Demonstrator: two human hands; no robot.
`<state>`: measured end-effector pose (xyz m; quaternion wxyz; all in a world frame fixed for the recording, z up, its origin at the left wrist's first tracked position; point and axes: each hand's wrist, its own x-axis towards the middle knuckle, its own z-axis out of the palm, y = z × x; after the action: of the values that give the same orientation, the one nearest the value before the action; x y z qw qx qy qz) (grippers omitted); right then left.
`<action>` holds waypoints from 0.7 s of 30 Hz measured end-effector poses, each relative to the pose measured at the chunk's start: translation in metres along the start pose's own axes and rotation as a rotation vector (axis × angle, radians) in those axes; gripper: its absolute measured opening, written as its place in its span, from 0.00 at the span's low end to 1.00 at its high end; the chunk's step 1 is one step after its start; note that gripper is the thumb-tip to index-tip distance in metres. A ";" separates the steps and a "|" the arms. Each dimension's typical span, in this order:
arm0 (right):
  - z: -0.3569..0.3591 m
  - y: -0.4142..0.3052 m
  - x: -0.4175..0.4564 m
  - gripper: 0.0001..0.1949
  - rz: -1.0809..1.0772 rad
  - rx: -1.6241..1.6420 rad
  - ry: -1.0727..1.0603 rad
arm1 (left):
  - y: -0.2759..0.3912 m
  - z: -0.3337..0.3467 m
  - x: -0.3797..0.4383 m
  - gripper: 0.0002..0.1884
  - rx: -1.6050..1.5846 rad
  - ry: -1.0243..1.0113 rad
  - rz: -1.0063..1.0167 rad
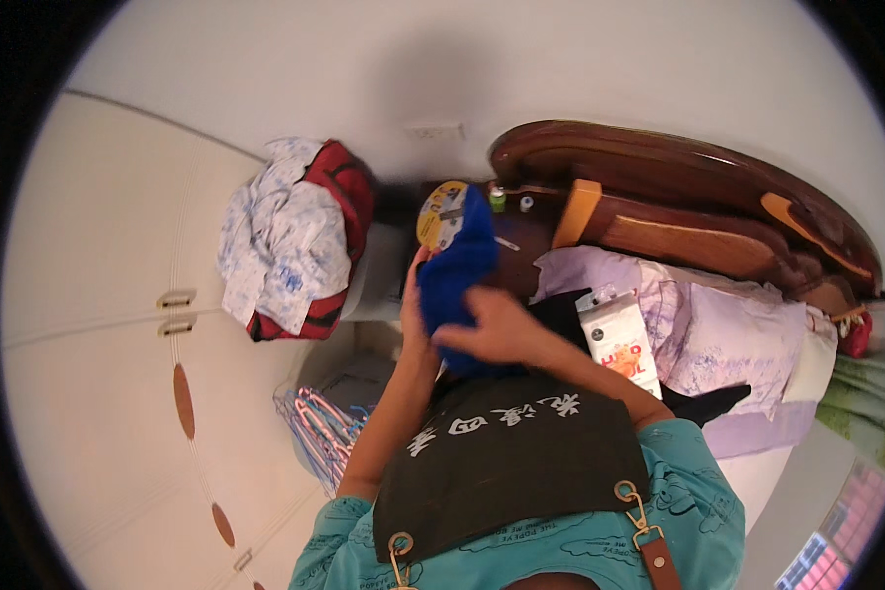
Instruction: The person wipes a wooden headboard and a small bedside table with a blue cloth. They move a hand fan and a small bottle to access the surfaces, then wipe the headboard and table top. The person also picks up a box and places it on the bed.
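Note:
A blue cloth (pixel 453 276) hangs between my hands, in front of my dark apron. My left hand (pixel 415 295) grips its left edge, fingers partly hidden by the fabric. Against the cloth's lower right part lies my right hand (pixel 490 324), thumb and fingers spread and slightly blurred; whether it pinches the fabric I cannot tell. Just beyond my left fingertips a round yellow printed item (pixel 442 216) shows beside the cloth's upper end; I cannot tell if it is held or rests on the dark wooden bedside surface.
Left stands a red bag (pixel 346 199) with patterned fabric (pixel 287 243) over it, above plastic hangers (pixel 324 428). Ahead are a small green bottle (pixel 497 200) and a wooden headboard (pixel 678 166). Right, a white printed package (pixel 619 343) lies near purple pillows (pixel 737 332); wardrobe doors (pixel 110 243) line the far left.

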<state>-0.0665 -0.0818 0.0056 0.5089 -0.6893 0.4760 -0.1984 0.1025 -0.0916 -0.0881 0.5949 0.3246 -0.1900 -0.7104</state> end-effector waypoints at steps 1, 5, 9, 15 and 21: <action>0.014 0.008 -0.003 0.29 -0.128 -0.159 -0.027 | -0.009 0.004 0.006 0.27 0.017 0.007 -0.016; 0.017 0.008 -0.007 0.23 -0.196 -0.266 -0.071 | -0.010 -0.006 0.005 0.26 0.022 0.071 -0.033; 0.012 0.002 -0.013 0.18 -0.150 -0.329 -0.095 | -0.016 -0.009 -0.001 0.25 0.202 0.074 0.039; 0.017 0.012 -0.018 0.17 -0.091 -0.272 -0.042 | -0.023 -0.024 -0.006 0.22 0.260 0.239 -0.084; 0.014 0.063 -0.013 0.22 -0.058 0.089 0.332 | -0.029 0.011 -0.004 0.14 0.186 0.284 -0.337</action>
<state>-0.0911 -0.0652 -0.0529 0.4472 -0.6374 0.5241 -0.3450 0.0742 -0.0821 -0.0985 0.4560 0.5017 -0.1122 -0.7265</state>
